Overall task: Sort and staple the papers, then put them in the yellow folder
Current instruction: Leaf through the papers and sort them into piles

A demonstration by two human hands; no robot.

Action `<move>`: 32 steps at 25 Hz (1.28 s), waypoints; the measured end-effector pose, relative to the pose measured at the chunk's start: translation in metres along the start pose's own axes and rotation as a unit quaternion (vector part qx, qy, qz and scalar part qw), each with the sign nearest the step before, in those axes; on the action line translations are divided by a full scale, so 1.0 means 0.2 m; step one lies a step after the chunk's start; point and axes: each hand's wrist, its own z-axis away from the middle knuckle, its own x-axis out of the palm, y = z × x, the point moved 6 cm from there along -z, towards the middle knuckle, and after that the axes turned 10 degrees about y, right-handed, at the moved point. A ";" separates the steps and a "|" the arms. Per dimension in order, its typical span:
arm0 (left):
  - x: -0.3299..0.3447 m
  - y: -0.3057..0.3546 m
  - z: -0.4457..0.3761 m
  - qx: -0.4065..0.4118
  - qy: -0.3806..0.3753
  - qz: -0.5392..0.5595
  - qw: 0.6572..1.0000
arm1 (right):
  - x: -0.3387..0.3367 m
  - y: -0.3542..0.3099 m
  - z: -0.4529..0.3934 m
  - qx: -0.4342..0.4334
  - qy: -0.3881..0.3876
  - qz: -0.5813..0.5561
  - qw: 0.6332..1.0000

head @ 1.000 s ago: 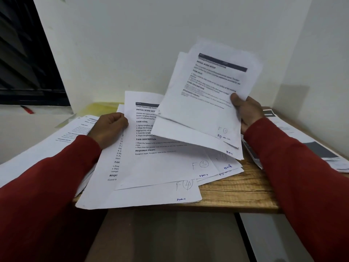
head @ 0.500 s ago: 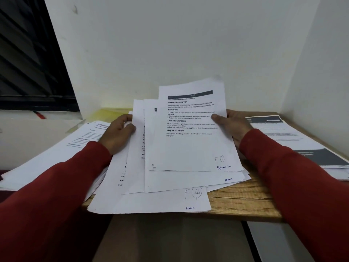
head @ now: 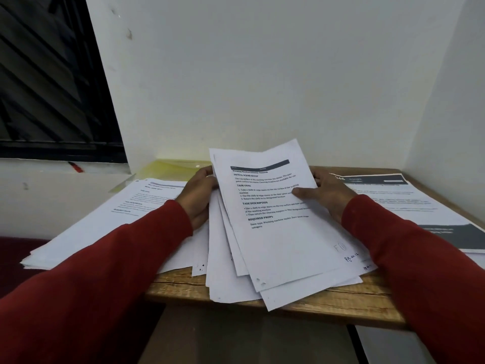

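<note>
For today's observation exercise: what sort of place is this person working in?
Probably a small desk corner in a home or office: a wooden table set against white walls, stacks of printed papers, a yellow folder, and a dark window.

Fanned papers on table between two side stacks, folder behind.

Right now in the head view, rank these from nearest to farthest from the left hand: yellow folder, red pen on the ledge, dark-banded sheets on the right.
From the left hand:
1. Yellow folder, just behind it by the wall.
2. Red pen, far left on the ledge.
3. Dark-banded sheets, right edge of the table, past the right hand.
</note>
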 end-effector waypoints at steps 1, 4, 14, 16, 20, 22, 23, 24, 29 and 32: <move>0.02 -0.01 0.01 -0.009 -0.008 0.009 1.000 | -0.02 0.01 -0.01 0.012 0.014 -0.002 1.000; 0.04 0.01 0.01 -0.012 -0.022 0.033 0.999 | -0.09 0.04 -0.05 0.053 0.059 -0.036 0.996; -0.06 0.05 -0.01 0.060 0.064 -0.026 0.996 | -0.13 0.06 -0.06 0.063 0.107 -0.088 0.988; -0.03 0.07 0.00 0.062 0.046 -0.007 0.997 | -0.08 0.06 -0.04 0.090 0.039 -0.116 0.988; 0.09 0.10 0.03 0.027 0.006 -0.043 0.999 | -0.05 0.06 -0.03 0.138 -0.030 -0.138 0.980; 0.05 0.14 0.01 0.067 0.030 -0.117 0.990 | -0.15 0.05 -0.06 0.132 0.039 -0.144 0.980; 0.00 0.17 -0.01 0.097 0.047 -0.182 0.977 | -0.20 0.05 -0.07 0.122 0.074 -0.124 0.982; -0.06 0.19 -0.03 0.125 0.059 -0.277 0.951 | -0.25 0.06 -0.08 0.117 0.095 -0.092 0.984; -0.27 0.15 0.00 0.091 0.014 -0.704 0.704 | -0.19 0.09 -0.10 0.061 -0.008 0.127 0.990; -0.23 0.12 0.03 0.058 -0.001 -0.691 0.720 | -0.06 0.07 -0.08 -0.029 -0.068 0.250 0.965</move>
